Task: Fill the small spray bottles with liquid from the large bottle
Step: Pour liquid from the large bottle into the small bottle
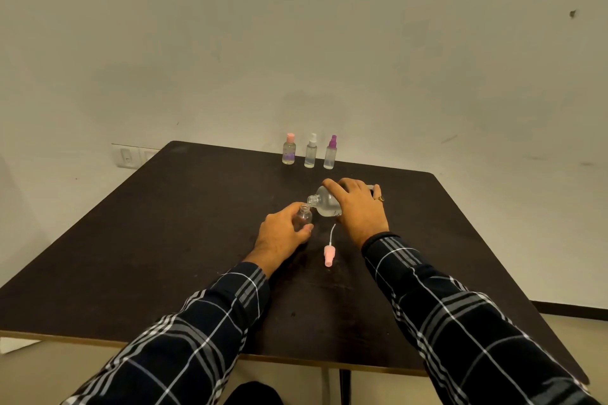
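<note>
Large bottle point(325, 204), gripped by right hand point(358, 210), tips over left-held small bottle point(303, 217).

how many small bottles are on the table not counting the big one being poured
4. Three capped ones stand in a row at the far edge: pink-capped bottle, white-capped bottle, purple-capped bottle. One open small bottle sits in the left hand.

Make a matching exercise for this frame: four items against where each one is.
Items:
1. large bottle
2. open small bottle
3. pink spray top
4. purple-capped bottle

Places:
A. standing at the table's far edge
B. lying on the table between the hands
C. tilted in the right hand
D. upright in the left hand

Pairs: 1-C, 2-D, 3-B, 4-A
</note>
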